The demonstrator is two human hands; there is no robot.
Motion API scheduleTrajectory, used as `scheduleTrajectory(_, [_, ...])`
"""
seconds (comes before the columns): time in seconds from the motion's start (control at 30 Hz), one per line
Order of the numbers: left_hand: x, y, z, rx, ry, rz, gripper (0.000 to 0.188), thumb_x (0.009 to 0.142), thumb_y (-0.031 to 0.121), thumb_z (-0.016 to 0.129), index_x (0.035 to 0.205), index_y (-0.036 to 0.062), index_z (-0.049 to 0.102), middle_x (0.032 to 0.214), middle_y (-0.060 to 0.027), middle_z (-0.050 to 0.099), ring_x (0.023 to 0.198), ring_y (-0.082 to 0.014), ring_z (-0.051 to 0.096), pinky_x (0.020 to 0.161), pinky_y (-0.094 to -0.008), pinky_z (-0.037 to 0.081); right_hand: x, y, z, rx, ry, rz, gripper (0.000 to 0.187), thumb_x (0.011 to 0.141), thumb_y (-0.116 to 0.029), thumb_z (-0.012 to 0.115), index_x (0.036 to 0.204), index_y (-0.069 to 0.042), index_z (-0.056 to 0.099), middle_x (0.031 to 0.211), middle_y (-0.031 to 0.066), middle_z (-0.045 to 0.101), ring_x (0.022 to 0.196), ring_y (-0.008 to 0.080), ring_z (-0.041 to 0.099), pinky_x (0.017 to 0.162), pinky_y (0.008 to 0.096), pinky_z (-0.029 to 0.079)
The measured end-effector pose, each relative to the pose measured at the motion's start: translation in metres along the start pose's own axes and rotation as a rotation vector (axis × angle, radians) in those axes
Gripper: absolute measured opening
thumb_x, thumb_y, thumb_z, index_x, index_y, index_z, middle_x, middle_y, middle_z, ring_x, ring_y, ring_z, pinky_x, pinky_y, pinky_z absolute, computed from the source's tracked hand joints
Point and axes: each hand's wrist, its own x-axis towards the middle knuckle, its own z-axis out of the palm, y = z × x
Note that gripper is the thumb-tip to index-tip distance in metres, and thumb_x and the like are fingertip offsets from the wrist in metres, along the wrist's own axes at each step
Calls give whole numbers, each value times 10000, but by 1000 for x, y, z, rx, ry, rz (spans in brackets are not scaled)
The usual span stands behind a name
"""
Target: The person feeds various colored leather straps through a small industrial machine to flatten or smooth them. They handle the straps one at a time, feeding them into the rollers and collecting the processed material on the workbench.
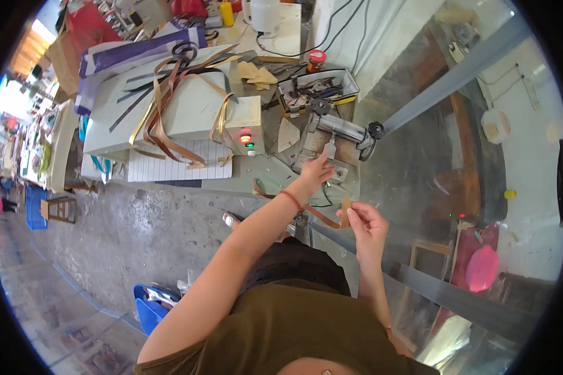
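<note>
My left hand (318, 174) reaches over the near edge of the workbench to a small metal bench machine (344, 131). Its fingers close on a small pale piece with a narrow tip (330, 149), whose kind I cannot make out. Nearer to me, my right hand (369, 224) pinches the end of a brown leather strip (324, 218) between thumb and fingers. That end stands up, showing a lighter tan side. From there the strip sags leftward and passes under my left wrist, with its other end near the bench edge.
Brown, black and gold strips (162, 106) drape over a pale box-shaped machine (200, 103) with lit red and green lights. Behind the bench machine stands a tray of tools (322, 87), with a red-lidded jar (316, 60) beside it. A blue bin (149, 309) sits on the floor.
</note>
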Motion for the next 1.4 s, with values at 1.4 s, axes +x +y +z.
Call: scheduleTrajectory(1.4, [-231, 7, -24, 235, -174, 691, 283, 937, 74, 509, 1204, -18, 533, 1089, -51, 605, 964, -102, 572, 825, -271, 483, 24, -7, 73, -216, -132, -303, 129, 830, -65, 626, 854, -32, 504, 826, 40, 585, 701, 81, 518, 627, 233, 423])
